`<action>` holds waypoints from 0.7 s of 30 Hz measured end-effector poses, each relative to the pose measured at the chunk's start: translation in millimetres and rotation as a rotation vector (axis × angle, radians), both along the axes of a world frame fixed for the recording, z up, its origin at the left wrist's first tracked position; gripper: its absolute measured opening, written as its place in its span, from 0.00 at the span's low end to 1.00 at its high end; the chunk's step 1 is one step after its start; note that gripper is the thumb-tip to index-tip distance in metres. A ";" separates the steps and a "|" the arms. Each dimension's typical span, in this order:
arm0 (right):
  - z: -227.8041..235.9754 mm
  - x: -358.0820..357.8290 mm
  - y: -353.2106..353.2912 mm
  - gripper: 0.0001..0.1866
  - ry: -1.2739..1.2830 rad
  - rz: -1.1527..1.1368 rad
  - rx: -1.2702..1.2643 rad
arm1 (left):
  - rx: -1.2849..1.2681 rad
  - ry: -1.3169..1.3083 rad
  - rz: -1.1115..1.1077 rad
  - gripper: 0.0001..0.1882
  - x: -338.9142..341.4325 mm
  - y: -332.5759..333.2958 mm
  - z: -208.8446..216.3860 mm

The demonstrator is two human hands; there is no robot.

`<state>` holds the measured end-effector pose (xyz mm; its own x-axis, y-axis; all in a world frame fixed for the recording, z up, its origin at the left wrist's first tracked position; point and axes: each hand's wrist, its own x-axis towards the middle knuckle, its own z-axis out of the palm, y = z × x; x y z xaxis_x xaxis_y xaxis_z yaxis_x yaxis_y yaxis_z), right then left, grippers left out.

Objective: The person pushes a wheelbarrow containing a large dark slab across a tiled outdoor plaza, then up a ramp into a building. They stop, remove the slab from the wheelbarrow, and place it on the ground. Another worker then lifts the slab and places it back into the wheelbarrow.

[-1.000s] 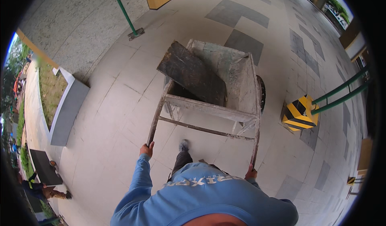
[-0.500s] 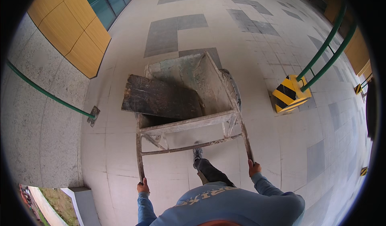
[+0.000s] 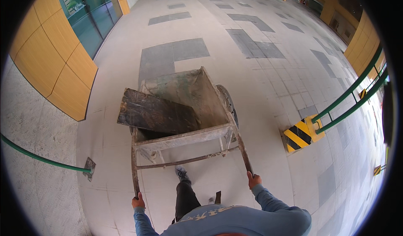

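Note:
A worn metal wheelbarrow [image 3: 180, 141] stands before me, its box smeared with dried grey mortar. My left hand [image 3: 137, 200] is wrapped round the end of its left handle. Around the right handle's end my right hand [image 3: 254, 180] is closed in the same way. A dark, scuffed board [image 3: 157, 112] leans in the box, tilted, with its left end jutting past the box's left side. On the right side a wheel [image 3: 228, 105] shows in part; the left wheel is mostly hidden. A rusty crossbar joins the two handles.
To the right, a yellow-and-black striped block [image 3: 300, 135] carries a green rail [image 3: 352, 97]. A green pole [image 3: 46, 160] meets a floor plate on the left. Beyond it rises a wood-coloured wall panel [image 3: 54, 55] beside glass. Pale floor tiles [image 3: 260, 93] with grey patches stretch ahead.
I have stepped forward with the wheelbarrow, the other leg now in front. The striped block, pole and wall panel sit lower in view. Both hands keep their hold.

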<state>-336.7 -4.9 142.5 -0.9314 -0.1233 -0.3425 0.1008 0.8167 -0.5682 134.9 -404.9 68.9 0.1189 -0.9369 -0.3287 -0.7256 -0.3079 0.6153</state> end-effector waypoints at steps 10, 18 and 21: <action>-23.6 -55.0 60.0 0.34 0.136 -0.045 0.035 | 0.062 0.080 -0.076 0.31 -70.8 37.3 9.1; -14.4 -106.4 8.5 0.36 0.089 -0.050 -0.042 | 0.126 0.176 -0.081 0.31 -122.5 -6.3 55.1; -31.4 -90.8 7.8 0.35 0.298 -0.019 -0.030 | 0.110 0.162 -0.080 0.32 -116.5 -16.8 63.0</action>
<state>-427.4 2.9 111.0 -0.9926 -0.1104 -0.0505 -0.0584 0.7986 -0.5990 18.4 -421.7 131.9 -0.0169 -0.8985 -0.4387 -0.6448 -0.3255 0.6915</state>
